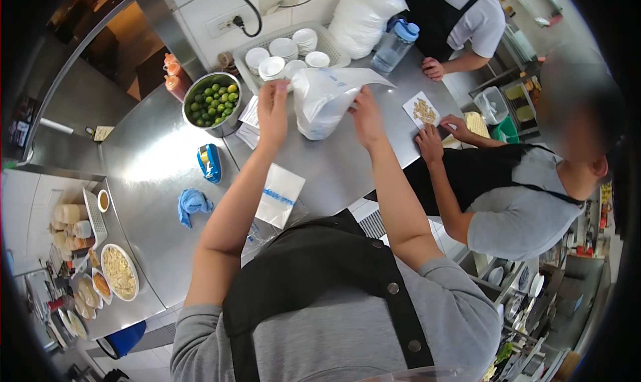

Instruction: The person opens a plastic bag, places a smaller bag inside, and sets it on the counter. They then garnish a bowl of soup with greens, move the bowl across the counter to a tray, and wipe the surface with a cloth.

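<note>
A white plastic bag [320,105] with faint blue print hangs between my two hands over the steel counter. My left hand [273,105] pinches its left upper edge. My right hand [366,115] grips the right side of the bag, whose top flares out to the right. Behind the bag stands a grey basket [250,46] with stacks of small white cups [284,49]. To the left of my left hand is a metal pot of green limes [215,105]. A white packet with blue print [279,195] lies on the counter beside my left forearm.
A blue tape dispenser [209,163] and a blue cloth [193,206] lie at left. A water bottle [395,46] stands at the back. One co-worker [527,188] at right handles small pieces on white paper [421,111]; another person [461,21] stands behind.
</note>
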Tool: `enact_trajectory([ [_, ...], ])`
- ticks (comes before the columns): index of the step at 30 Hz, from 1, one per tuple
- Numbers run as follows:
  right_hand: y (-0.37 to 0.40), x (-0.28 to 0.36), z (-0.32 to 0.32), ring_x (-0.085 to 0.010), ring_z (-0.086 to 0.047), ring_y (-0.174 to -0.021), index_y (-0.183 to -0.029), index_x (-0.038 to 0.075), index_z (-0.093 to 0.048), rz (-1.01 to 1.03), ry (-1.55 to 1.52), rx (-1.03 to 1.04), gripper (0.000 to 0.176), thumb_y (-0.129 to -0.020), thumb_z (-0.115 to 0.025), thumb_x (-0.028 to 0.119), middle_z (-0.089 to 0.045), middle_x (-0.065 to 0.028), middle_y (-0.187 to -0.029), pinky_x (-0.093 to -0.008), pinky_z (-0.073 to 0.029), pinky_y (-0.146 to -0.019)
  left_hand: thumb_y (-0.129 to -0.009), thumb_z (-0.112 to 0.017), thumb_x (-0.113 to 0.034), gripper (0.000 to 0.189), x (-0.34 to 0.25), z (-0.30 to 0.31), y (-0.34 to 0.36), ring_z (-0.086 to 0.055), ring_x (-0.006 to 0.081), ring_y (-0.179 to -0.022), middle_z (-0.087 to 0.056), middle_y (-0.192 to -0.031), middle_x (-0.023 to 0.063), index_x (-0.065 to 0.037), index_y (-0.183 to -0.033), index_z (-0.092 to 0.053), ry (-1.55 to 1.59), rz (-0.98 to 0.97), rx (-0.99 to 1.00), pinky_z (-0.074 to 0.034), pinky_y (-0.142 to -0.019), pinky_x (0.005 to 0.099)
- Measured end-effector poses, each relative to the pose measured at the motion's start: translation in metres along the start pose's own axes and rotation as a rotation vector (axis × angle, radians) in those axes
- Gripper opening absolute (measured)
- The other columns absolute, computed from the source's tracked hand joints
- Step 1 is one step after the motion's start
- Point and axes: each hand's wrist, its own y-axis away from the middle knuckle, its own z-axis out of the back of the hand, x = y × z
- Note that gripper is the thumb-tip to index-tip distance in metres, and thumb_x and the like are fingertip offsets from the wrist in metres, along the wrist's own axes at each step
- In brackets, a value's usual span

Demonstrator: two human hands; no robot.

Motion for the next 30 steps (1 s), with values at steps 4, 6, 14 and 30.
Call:
enact_trajectory([
  [4, 0.015, 0.010, -0.007, -0.0194, -0.052, -0.121, -0.138, 0.006, -0.048, 0.152, -0.006, 0.196, 0.056, -0.086, -0.066, 0.014, -0.058, -0.0070, -0.131, -0.0349, -0.038, -0.106, -0.096, -0.059, -0.024, 0.047, -0.012, -0.004, 0.013, -0.049, 0.0181, -0.110, -0.052, -0.125, 0.0077, -0.004, -0.138, -0.050, 0.068, -0.200, 0.222, -0.041, -0.093, 0.0317],
  [6, 0.021, 0.014, -0.016, -0.0209, -0.051, -0.126, -0.140, 0.006, -0.046, 0.172, 0.082, 0.191, 0.061, -0.086, -0.071, 0.016, -0.056, -0.0073, -0.135, -0.0367, -0.036, -0.110, -0.094, -0.062, -0.020, 0.050, -0.015, -0.009, 0.012, -0.051, 0.0204, -0.114, -0.050, -0.130, 0.0101, -0.002, -0.138, -0.048, -0.013, -0.220, 0.241, -0.041, -0.097, 0.0329],
  [14, 0.014, -0.012, -0.010, -0.0206, -0.052, -0.126, -0.138, 0.005, -0.049, 0.211, 0.297, 0.154, 0.075, -0.076, -0.089, 0.020, -0.052, -0.0072, -0.137, -0.0401, -0.044, -0.104, -0.084, -0.073, -0.025, 0.060, 0.024, -0.009, 0.004, -0.048, 0.0245, -0.114, -0.051, -0.124, 0.0103, -0.006, -0.137, -0.055, -0.122, -0.132, 0.271, -0.039, -0.097, 0.0385],
  [30, 0.005, -0.014, -0.012, -0.0203, -0.057, -0.121, -0.137, 0.002, -0.050, 0.318, 0.312, 0.086, 0.075, -0.073, -0.089, 0.012, -0.056, -0.0080, -0.134, -0.0364, -0.044, -0.105, -0.095, -0.063, -0.038, 0.054, 0.025, -0.016, 0.002, -0.041, 0.0327, -0.127, -0.049, -0.134, 0.0191, 0.000, -0.134, -0.058, -0.109, -0.238, 0.219, -0.031, -0.111, 0.0426],
])
